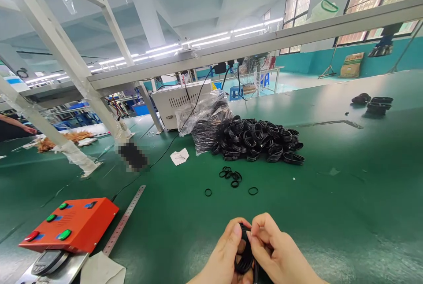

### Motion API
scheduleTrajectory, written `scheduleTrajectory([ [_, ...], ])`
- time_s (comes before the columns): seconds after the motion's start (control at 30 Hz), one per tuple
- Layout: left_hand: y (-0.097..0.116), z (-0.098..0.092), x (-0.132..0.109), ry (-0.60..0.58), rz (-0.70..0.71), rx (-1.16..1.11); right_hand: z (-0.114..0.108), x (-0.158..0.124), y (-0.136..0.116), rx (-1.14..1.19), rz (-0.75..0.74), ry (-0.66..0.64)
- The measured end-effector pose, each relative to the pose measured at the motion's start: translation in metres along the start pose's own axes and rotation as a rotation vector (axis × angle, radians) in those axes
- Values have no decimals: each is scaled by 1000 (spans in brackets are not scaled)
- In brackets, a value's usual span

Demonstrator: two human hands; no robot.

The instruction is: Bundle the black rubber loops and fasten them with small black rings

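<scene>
Green table (330,191) fills the lower view; white vented case (165,104) stands toward its back, left of center. Big heap of black coils (259,138) sits mid-table, dumped loose, coils overlapping at all angles. Clear plastic bag (205,127) slumps against the heap's left side: crumpled film, dark contents showing through, too blurred to identify. Red box (74,220) at lower left, tilted toward the person, three green buttons and one red on its sloped face. Steel ruler (125,218) lies diagonally just right of it. Both hands are at bottom center, near edge, well apart from the heap. Left hand (226,251) is cupped round the work, thumb up along the near side, fingers behind and through the loop. Right hand (279,248) is turned in from the right, fingers curled, thumb and index pinching at the upper right edge; exact strand hidden. The work is one black coil (246,260), held between both hands, loop roughly upright. Small black rings (234,176) lie clustered between hands and heap, two more lying separately nearer the hands.
</scene>
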State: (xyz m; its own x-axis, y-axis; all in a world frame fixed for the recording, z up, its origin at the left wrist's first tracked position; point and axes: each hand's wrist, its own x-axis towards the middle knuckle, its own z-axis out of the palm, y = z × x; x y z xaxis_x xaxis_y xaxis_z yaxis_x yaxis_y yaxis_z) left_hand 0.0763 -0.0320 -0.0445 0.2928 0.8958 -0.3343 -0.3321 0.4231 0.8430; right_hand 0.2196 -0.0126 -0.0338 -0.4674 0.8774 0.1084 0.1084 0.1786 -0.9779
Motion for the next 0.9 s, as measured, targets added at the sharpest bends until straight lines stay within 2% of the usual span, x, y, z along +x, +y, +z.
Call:
scheduleTrajectory([
  [0.07, 0, 2, 1, 43, -25, -14, -3, 1, 0, -54, -79, -73],
  [0.2, 5, 0, -1, 89, -6, -50, -23, 10, -10, -289, -342, -366],
  [0.3, 6, -4, -3, 24, -43, -51, -37, 16, -15, -510, -485, -416],
  [0.5, 0, -6, 0, -46, -57, -50, -36, 16, -11, -673, -453, -355],
  [0.6, -3, -5, -1, -34, -43, -31, -28, 9, -12, -773, -521, -333],
  [0.7, 0, -3, -7, -4, 32, 62, -19, 0, -14, -880, -619, -340],
  [0.8, 5, -2, -13, -60, 94, 191, -15, -5, -17, -789, -538, -289],
  [0.9, 5, -6, -14, -148, 108, 316, -17, -6, -13, -717, -403, -127],
])
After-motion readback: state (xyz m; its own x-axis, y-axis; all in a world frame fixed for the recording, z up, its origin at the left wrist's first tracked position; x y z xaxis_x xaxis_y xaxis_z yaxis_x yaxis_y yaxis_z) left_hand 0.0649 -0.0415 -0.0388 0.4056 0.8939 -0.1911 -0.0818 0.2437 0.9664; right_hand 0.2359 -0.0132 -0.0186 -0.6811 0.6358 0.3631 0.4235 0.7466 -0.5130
